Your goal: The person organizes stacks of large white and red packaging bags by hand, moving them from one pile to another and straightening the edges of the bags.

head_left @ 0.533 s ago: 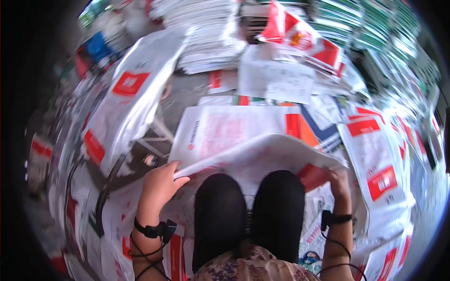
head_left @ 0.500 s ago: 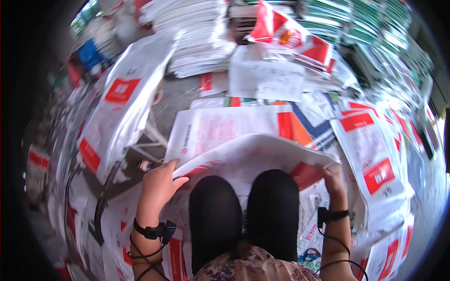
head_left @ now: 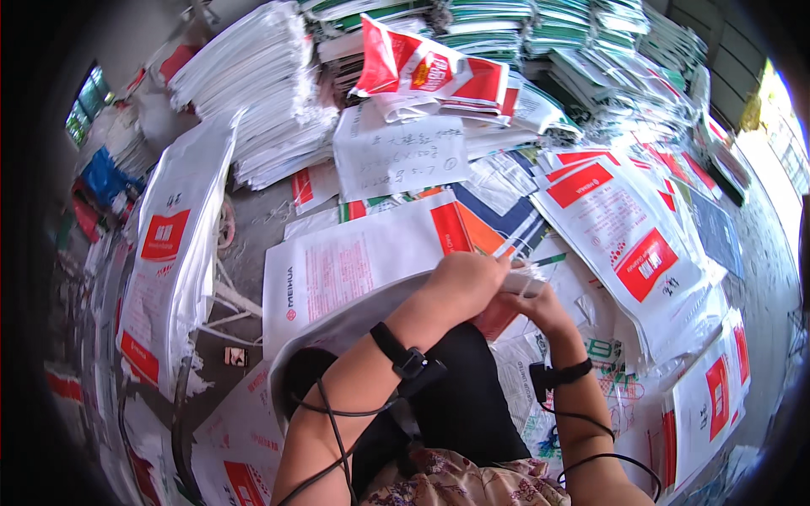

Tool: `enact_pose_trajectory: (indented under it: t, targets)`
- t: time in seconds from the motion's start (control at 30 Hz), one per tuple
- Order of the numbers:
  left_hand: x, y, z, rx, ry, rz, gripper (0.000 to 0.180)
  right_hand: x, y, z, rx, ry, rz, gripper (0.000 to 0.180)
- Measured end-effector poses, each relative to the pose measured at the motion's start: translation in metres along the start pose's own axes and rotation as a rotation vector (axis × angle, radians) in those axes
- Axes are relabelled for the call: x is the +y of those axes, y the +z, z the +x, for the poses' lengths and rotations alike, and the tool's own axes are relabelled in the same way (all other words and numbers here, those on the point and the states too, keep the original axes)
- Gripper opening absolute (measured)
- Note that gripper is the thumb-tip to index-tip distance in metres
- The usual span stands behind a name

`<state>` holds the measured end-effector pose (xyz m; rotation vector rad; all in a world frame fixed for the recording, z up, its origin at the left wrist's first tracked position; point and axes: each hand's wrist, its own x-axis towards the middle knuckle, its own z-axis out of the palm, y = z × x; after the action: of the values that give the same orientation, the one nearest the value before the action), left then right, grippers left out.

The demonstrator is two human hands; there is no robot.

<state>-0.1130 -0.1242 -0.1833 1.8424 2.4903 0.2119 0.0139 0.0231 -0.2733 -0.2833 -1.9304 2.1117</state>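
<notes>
Floor is buried in printed woven sacks. I'm holding a white sack (head_left: 337, 316) over my lap, long axis running left-right. Both hands are meeting at its right end: left hand (head_left: 468, 278) closed on the edge, right hand (head_left: 540, 305) pinching just beside it.

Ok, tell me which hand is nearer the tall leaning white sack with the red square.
Left. The left hand is closer to the leaning sack; the right hand sits beyond it, farther right.
</notes>
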Motion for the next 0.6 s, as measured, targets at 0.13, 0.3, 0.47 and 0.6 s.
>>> enact_pose_trajectory:
  t: [0.13, 0.3, 0.47, 0.6]
  targets:
    - [0.018, 0.012, 0.002, 0.076, 0.185, -0.070, 0.011, -0.010, 0.015, -0.002, -0.014, -0.135, 0.065, 0.063]
    - [0.011, -0.009, -0.009, 0.164, 0.142, -0.184, 0.021, 0.004, 0.003, -0.021, 0.160, -0.148, -0.408, 0.061]
    - [0.002, -0.003, -0.010, 0.091, 0.030, -0.088, 0.024, 0.006, 0.028, -0.048, 0.514, -0.402, -0.510, 0.048]
    - [0.001, 0.000, -0.009, 0.147, 0.081, -0.094, 0.019, 0.006, 0.038, -0.058, 0.570, -0.457, -0.596, 0.049]
